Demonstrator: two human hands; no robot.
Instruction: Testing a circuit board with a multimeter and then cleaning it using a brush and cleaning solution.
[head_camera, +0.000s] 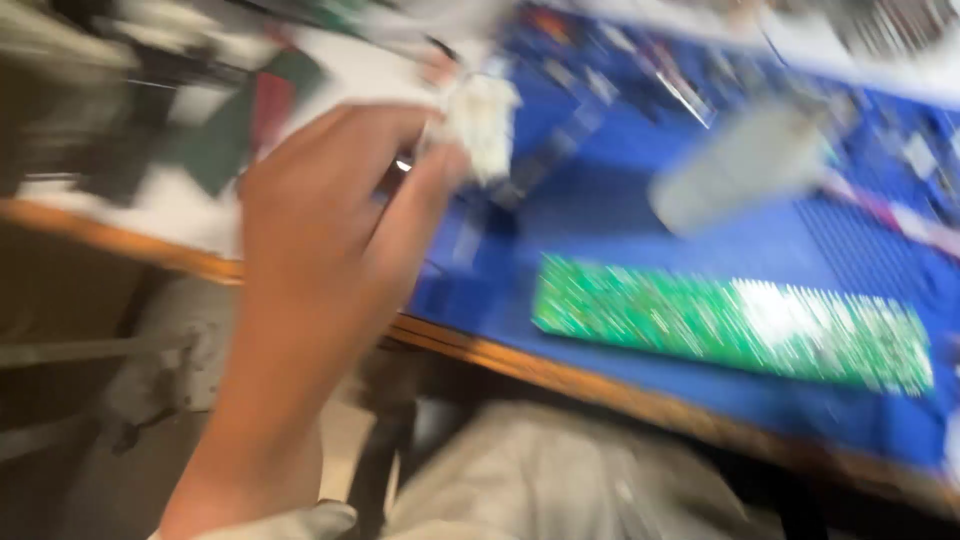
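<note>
White crumpled material (482, 120), upper middle of the frame, is pinched in the left hand (330, 230)'s closed fingers. I judge a lift under way above the blue tabletop (600, 210); a steady grip comes next. Right hand unseen.

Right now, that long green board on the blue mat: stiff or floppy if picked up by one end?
The long green board is probably stiff: it lies flat with straight edges on the blue mat. It looks thin, so likely light. Blur hides surface detail; fragility can't be judged.
</note>
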